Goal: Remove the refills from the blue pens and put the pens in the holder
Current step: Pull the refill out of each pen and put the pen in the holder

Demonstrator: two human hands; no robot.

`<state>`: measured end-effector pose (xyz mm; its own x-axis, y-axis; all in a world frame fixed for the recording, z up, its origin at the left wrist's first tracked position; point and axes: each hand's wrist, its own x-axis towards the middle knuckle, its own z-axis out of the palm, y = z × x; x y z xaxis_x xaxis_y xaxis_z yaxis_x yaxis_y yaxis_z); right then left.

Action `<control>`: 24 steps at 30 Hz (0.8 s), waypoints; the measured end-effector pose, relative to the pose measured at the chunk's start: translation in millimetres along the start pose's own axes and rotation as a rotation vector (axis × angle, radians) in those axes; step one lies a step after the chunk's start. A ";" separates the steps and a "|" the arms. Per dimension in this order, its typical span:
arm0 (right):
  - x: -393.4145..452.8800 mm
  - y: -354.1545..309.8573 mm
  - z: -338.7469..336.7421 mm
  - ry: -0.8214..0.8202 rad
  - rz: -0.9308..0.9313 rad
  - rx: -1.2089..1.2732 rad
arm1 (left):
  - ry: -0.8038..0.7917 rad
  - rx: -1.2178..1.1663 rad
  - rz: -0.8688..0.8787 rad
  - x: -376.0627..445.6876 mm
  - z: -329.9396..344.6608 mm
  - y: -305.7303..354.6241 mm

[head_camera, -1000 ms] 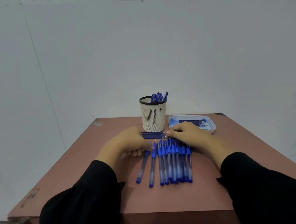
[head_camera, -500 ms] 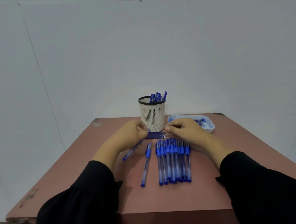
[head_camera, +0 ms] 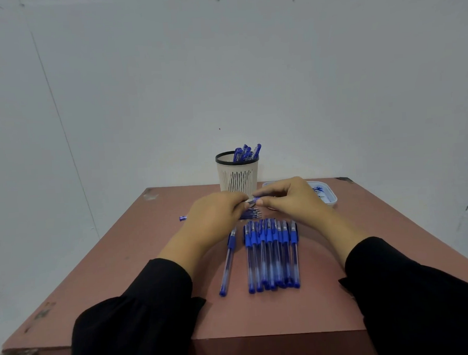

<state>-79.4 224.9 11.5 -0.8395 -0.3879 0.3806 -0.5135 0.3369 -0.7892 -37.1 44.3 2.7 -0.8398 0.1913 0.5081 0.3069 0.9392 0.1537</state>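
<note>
I see both hands, left hand and right hand, gripping one pen before the holder; eight-pen row, one loose pen nearer.

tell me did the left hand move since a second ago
Yes. The left hand lifted a pen off the table and rose toward the holder, meeting the right hand.

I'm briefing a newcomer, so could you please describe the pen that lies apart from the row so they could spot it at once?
Start at the reddish-brown table and find the tight row of blue-capped clear pens in front of the slotted cream holder. Just left of that row lies the single blue-capped clear pen, alone, separated by a gap and slightly slanted.
</note>
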 end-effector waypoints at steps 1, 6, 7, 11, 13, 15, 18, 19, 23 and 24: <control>0.1 -0.3 -1.0 0.007 0.004 0.009 | 0.023 0.016 0.005 -0.5 0.8 1.1; -0.3 -1.1 -6.5 -0.011 -0.029 0.023 | 0.090 0.107 0.059 0.1 3.7 3.5; -0.4 -1.5 -7.5 -0.014 -0.030 0.018 | 0.088 0.118 0.064 0.4 4.3 4.1; -0.2 -1.7 -11.3 -0.003 -0.027 0.007 | 0.091 0.127 0.074 0.8 2.6 4.6; 0.4 -1.6 -12.7 0.001 -0.023 0.006 | 0.090 0.120 0.057 0.5 -0.3 3.2; 1.2 -1.4 -13.2 -0.016 -0.011 -0.008 | 0.066 0.119 0.047 0.5 -1.1 2.9; 4.8 3.5 -17.7 0.022 0.027 -0.077 | 0.024 0.095 -0.007 1.7 -0.3 3.8; 5.9 7.3 -20.7 0.055 0.039 -0.120 | 0.017 0.066 -0.048 1.7 -0.9 3.0; 7.8 25.7 -29.6 0.042 0.140 -0.482 | 0.037 0.000 -0.176 0.7 -4.9 -4.0; 6.6 27.4 -29.6 0.012 0.162 -0.572 | 0.045 -0.005 -0.191 0.8 -4.8 -5.0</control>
<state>-104.4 257.0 6.6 -0.9154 -0.2840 0.2853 -0.3901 0.8010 -0.4542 -37.1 38.4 6.4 -0.8621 -0.0038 0.5068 0.1460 0.9557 0.2555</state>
